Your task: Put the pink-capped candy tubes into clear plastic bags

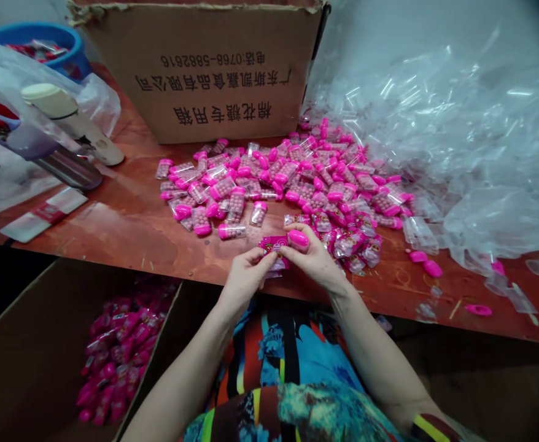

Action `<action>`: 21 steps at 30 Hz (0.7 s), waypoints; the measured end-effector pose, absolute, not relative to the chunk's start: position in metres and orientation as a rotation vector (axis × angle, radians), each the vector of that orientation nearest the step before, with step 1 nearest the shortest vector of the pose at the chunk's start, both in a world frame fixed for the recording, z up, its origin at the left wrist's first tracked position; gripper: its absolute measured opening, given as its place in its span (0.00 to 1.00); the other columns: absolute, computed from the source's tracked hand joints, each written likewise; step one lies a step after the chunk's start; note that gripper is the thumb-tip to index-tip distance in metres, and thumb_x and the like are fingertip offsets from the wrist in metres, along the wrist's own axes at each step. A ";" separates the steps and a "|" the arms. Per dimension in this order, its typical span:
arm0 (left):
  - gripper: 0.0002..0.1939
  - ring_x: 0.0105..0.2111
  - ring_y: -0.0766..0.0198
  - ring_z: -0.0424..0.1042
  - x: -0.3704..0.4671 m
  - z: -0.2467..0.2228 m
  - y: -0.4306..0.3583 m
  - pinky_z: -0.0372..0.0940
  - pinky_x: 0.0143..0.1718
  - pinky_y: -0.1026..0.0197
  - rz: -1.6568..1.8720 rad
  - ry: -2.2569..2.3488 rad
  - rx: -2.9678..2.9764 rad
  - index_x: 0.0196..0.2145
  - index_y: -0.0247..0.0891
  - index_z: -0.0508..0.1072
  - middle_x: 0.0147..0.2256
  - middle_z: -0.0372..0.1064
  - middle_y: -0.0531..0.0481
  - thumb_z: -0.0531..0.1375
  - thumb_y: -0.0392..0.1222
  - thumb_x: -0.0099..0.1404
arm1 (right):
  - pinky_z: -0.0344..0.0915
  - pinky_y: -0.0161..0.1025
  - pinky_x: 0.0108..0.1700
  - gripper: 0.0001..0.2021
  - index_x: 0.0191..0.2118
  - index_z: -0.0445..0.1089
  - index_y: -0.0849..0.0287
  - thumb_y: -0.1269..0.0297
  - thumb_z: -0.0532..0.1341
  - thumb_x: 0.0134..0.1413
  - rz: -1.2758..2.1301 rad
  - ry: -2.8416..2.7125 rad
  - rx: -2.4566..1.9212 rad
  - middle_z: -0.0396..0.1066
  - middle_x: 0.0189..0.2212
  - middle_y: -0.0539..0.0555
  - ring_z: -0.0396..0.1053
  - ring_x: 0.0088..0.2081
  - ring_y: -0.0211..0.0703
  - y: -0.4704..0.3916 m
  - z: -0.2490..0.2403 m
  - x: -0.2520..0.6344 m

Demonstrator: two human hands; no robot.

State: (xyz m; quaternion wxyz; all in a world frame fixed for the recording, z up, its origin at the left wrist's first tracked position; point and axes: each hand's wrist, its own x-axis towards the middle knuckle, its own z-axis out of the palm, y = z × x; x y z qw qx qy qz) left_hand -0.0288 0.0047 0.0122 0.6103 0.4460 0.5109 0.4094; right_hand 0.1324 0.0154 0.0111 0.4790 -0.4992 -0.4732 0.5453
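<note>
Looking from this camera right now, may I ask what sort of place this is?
Probably a small packing workshop, perhaps for sweets: many pink-capped bottles lie heaped on a table beside a large carton, and a box below holds more pink packs.

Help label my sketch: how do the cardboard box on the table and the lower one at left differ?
The upper box stands on the table; the lower box sits below its level. The upper box shows upside-down printing; the lower box shows none. The lower box visibly holds pink packages; the upper box's contents are hidden. Both are brown cardboard.
</note>
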 end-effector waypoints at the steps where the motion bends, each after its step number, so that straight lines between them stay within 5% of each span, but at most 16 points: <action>1: 0.17 0.15 0.73 0.52 -0.030 0.013 0.006 0.46 0.17 0.67 0.926 1.139 0.976 0.27 0.34 0.76 0.15 0.58 0.57 0.67 0.53 0.59 | 0.69 0.37 0.40 0.22 0.49 0.64 0.54 0.59 0.70 0.49 1.366 -1.130 -1.199 0.69 0.35 0.47 0.70 0.36 0.39 0.013 0.010 0.132; 12: 0.23 0.13 0.75 0.52 -0.014 -0.001 0.004 0.40 0.16 0.68 0.938 1.138 0.570 0.20 0.34 0.69 0.12 0.58 0.57 0.74 0.53 0.47 | 0.63 0.35 0.31 0.21 0.49 0.66 0.54 0.57 0.69 0.51 1.308 -0.938 -1.172 0.64 0.27 0.44 0.63 0.27 0.35 0.000 -0.005 0.116; 21: 0.19 0.12 0.75 0.53 -0.026 0.006 0.007 0.42 0.16 0.68 0.938 1.072 0.564 0.21 0.34 0.68 0.12 0.59 0.56 0.70 0.50 0.54 | 0.53 0.30 0.21 0.22 0.51 0.65 0.55 0.56 0.69 0.53 1.657 -0.835 -1.052 0.63 0.22 0.41 0.56 0.18 0.31 -0.001 -0.003 0.123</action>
